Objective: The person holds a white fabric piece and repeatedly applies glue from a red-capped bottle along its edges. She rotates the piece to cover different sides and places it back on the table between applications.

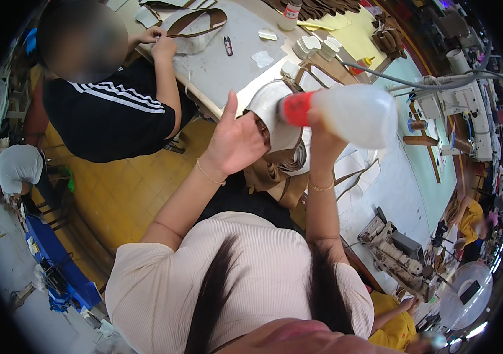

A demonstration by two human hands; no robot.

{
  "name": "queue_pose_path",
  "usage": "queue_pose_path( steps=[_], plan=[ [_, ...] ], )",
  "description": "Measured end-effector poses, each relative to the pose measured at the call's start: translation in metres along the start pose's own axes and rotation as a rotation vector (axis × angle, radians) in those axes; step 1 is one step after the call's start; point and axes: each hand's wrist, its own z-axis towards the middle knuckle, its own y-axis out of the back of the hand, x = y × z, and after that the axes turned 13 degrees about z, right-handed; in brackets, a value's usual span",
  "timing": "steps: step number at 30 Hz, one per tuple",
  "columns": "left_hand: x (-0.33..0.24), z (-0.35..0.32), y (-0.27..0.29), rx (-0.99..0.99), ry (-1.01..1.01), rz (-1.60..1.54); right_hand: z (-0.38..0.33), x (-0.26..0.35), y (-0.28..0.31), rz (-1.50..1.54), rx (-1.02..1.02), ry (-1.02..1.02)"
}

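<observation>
"What's in our grip?"
"Our right hand [326, 125] is wrapped around a translucent white bottle [365, 113] with a red band, tipped nearly on its side, its dark end pointing left."
"And our left hand [237, 141]?"
"Just left of that grip, loosely spread, thumb raised, fingers by the edge of a curved white piece [276, 112]. We can't tell how firmly they hold it."
"So the piece sits between our hands?"
"Yes, near the bottle's dark end; we can't tell whether they touch."
"Below the grip?"
"To its lower left we have layered brown pieces [266, 176]."
"Farther out?"
"Beyond the grip, small white stacks [306, 47] stand on the table [204, 62]. Farther left we see dark snips [228, 46] and a co-worker in a black top [110, 121]; well to the right, a white sewing machine [474, 115]."
</observation>
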Motion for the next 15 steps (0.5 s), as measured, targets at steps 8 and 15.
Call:
queue_pose_path(
  steps=[8,15],
  plan=[
    [0.003,0.004,-0.015,0.100,0.082,-0.138,0.018,0.015,-0.007,-0.123,0.103,-0.039],
    [-0.011,0.007,-0.014,0.109,-0.053,-0.114,-0.008,0.009,0.016,-0.277,0.392,0.205]
  ],
)
